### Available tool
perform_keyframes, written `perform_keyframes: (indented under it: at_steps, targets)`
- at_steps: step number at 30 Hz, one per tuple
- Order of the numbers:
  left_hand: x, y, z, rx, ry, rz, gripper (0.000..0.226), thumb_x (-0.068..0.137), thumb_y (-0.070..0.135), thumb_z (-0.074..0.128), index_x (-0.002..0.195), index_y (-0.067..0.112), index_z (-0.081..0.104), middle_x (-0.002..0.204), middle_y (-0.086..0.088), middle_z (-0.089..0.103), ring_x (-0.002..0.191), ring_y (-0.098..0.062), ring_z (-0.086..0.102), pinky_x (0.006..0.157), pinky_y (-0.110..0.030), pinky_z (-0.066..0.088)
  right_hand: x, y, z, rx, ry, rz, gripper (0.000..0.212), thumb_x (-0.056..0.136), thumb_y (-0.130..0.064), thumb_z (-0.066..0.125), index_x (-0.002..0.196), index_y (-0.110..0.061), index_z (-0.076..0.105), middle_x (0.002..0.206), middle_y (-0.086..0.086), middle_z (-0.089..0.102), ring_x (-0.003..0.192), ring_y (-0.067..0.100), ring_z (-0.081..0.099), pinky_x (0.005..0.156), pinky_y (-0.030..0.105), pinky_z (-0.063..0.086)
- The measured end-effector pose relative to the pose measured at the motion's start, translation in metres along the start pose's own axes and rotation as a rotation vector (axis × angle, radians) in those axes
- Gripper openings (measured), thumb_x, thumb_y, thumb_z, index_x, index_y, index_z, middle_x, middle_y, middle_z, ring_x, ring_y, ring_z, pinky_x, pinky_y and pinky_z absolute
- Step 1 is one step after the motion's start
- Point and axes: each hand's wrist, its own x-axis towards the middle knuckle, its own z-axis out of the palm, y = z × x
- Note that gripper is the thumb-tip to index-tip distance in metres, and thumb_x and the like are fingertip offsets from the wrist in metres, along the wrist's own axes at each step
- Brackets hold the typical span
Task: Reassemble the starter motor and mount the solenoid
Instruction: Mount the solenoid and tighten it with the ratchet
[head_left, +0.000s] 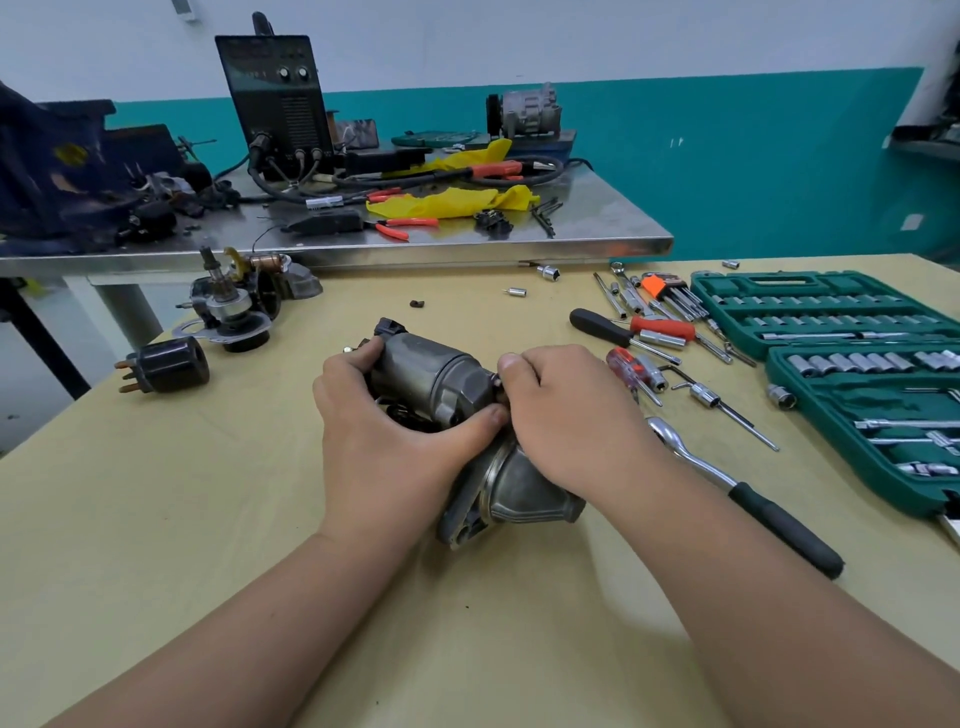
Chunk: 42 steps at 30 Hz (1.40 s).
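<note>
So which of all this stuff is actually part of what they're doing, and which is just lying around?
In the job: starter motor, gripped by the left hand and pinched at its side by the right hand; probably the loose motor parts, black cylindrical part, ratchet and socket set.

Lying about: welder, yellow cloth, orange pliers and compressor on the steel table.

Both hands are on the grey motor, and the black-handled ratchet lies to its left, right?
Not quite. The head view shows the black-handled ratchet lying to the right of the motor. The left hand and right hand are indeed on the motor.
</note>
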Motion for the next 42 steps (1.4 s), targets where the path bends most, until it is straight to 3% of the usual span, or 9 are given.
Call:
perform_keyframes:
  at_steps: [7, 14, 17, 20, 26, 30, 33, 38, 42]
  targets:
    - [-0.002, 0.002, 0.002, 0.002, 0.018, -0.004, 0.090, 0.039, 0.065, 0.080, 0.113, 0.050, 0.032, 0.122, 0.014, 0.042, 0.110, 0.012, 0.047, 0.088, -0.014, 0.042, 0.002, 0.008, -0.006, 0.207, -0.077, 0.061, 0.036, 0.090, -0.040, 0.054, 0.063, -0.017, 0.060, 0.052, -0.011, 0.059, 0.048, 0.001, 0.053, 0.041, 0.010, 0.036]
    - [-0.002, 0.001, 0.004, -0.002, 0.028, 0.002, 0.092, 0.038, 0.065, 0.080, 0.115, 0.049, 0.031, 0.118, 0.025, 0.036, 0.110, 0.016, 0.044, 0.089, -0.013, 0.041, 0.006, 0.007, -0.004, 0.066, -0.023, 0.034, 0.049, 0.096, -0.038, 0.043, 0.053, -0.016, 0.045, 0.045, -0.003, 0.042, 0.045, 0.009, 0.042, 0.044, 0.026, 0.029]
    - [-0.002, 0.000, 0.003, 0.001, 0.024, 0.010, 0.092, 0.039, 0.065, 0.080, 0.114, 0.049, 0.031, 0.118, 0.025, 0.036, 0.110, 0.016, 0.044, 0.089, -0.012, 0.041, 0.005, 0.009, -0.009, 0.190, -0.070, 0.061, 0.039, 0.089, -0.047, 0.052, 0.064, -0.018, 0.060, 0.054, -0.009, 0.059, 0.052, 0.003, 0.054, 0.043, 0.017, 0.037]
    - [-0.003, 0.001, 0.003, 0.003, 0.028, 0.014, 0.093, 0.039, 0.064, 0.079, 0.116, 0.046, 0.031, 0.118, 0.022, 0.037, 0.111, 0.014, 0.044, 0.090, -0.012, 0.040, 0.005, 0.008, -0.006, 0.223, -0.088, 0.074, 0.039, 0.091, -0.040, 0.053, 0.064, -0.013, 0.060, 0.047, -0.007, 0.055, 0.047, 0.002, 0.051, 0.040, 0.011, 0.035]
    - [-0.002, 0.000, 0.004, 0.006, 0.037, 0.012, 0.094, 0.039, 0.064, 0.079, 0.118, 0.045, 0.032, 0.121, 0.017, 0.038, 0.114, 0.012, 0.044, 0.092, -0.013, 0.040, 0.006, 0.008, -0.003, 0.103, -0.040, 0.034, 0.047, 0.096, -0.038, 0.043, 0.056, -0.014, 0.046, 0.047, -0.004, 0.044, 0.047, 0.010, 0.043, 0.047, 0.029, 0.031]
    - [-0.002, -0.001, 0.004, 0.005, 0.032, 0.017, 0.092, 0.039, 0.064, 0.080, 0.116, 0.048, 0.032, 0.121, 0.016, 0.039, 0.113, 0.011, 0.045, 0.092, -0.014, 0.042, 0.005, 0.010, -0.011, 0.237, -0.106, 0.074, 0.034, 0.088, -0.046, 0.055, 0.065, -0.021, 0.062, 0.053, -0.014, 0.059, 0.051, -0.003, 0.055, 0.041, 0.012, 0.037]
    - [-0.002, -0.002, 0.004, 0.018, 0.040, 0.027, 0.093, 0.039, 0.065, 0.079, 0.117, 0.046, 0.032, 0.121, 0.015, 0.039, 0.113, 0.012, 0.044, 0.090, -0.011, 0.040, 0.005, 0.009, -0.005, 0.212, -0.107, 0.073, 0.042, 0.093, -0.038, 0.050, 0.059, -0.014, 0.055, 0.044, -0.005, 0.050, 0.042, 0.003, 0.047, 0.039, 0.012, 0.034]
    - [-0.001, -0.003, 0.002, 0.015, 0.024, 0.015, 0.091, 0.039, 0.066, 0.080, 0.115, 0.049, 0.033, 0.124, 0.012, 0.043, 0.115, 0.008, 0.047, 0.094, -0.018, 0.042, 0.005, 0.008, -0.004, 0.123, -0.054, 0.058, 0.046, 0.097, -0.038, 0.042, 0.060, -0.012, 0.051, 0.048, -0.004, 0.044, 0.050, 0.013, 0.045, 0.049, 0.030, 0.034]
    - [0.001, -0.006, 0.000, -0.014, -0.010, 0.013, 0.089, 0.040, 0.062, 0.084, 0.113, 0.050, 0.034, 0.127, 0.007, 0.048, 0.118, -0.005, 0.052, 0.099, -0.034, 0.048, 0.002, 0.008, -0.013, 0.211, -0.130, 0.062, 0.037, 0.089, -0.048, 0.050, 0.072, -0.020, 0.064, 0.058, -0.009, 0.061, 0.055, 0.002, 0.056, 0.050, 0.025, 0.041]
